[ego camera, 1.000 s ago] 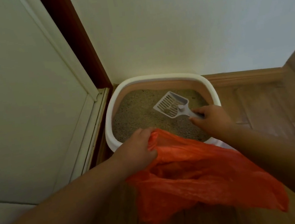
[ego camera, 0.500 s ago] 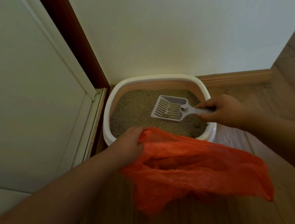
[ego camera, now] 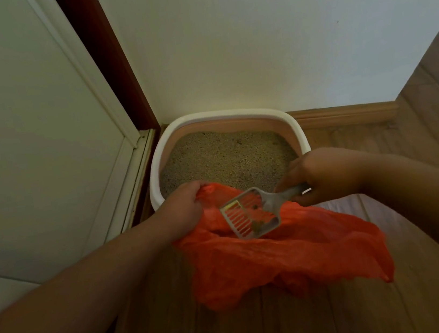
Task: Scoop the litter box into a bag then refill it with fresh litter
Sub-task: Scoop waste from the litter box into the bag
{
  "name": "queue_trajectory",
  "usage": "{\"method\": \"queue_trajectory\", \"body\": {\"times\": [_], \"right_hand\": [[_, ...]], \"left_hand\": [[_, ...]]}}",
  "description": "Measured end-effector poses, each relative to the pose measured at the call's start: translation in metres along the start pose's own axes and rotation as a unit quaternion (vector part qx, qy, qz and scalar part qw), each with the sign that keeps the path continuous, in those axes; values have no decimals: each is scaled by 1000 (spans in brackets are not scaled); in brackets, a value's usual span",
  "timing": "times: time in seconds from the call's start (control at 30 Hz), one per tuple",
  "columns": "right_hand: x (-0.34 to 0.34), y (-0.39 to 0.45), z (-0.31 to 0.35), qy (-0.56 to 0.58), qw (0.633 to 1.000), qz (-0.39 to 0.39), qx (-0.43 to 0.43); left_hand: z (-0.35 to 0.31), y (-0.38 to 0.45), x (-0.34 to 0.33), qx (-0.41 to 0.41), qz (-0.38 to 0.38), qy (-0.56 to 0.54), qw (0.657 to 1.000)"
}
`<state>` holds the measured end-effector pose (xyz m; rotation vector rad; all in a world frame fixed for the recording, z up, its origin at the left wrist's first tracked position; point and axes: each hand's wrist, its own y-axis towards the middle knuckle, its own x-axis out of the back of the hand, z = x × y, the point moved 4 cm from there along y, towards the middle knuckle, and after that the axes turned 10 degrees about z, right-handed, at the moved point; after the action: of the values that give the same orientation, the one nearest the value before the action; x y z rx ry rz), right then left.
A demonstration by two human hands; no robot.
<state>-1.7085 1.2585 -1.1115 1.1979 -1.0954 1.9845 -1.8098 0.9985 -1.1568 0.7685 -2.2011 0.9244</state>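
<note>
Left fingers (ego camera: 191, 198) pinch bag (ego camera: 290, 255) mouth open; right hand (ego camera: 323, 174) grips scoop (ego camera: 250, 214) over it, catching spill.

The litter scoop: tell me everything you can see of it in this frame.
The pale grey plastic litter scoop has a shallow rectangular head with parallel slots and a short handle. The right hand holds the handle in a closed grip. The head hangs over the open mouth of the crumpled orange plastic bag, which the left hand holds open. A few dark bits sit in the head. It is clear of the white litter box.
</note>
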Motion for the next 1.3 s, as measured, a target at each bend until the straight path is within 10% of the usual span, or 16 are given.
{"method": "queue_trajectory", "body": {"times": [0.8,0.93,1.13,1.3], "right_hand": [[7,9,10,-60,997,40,-39],[7,7,-8,82,991,27,-103],[-12,-7,-47,432,862,-108,-243],[-51,-2,-65,467,786,-173,-365]], "left_hand": [[-13,-3,1,-33,-1,23,999],[-11,-2,1,-28,-4,26,999],[-2,-1,0,-10,21,19,1000],[4,0,0,-1,28,22,999]]}}
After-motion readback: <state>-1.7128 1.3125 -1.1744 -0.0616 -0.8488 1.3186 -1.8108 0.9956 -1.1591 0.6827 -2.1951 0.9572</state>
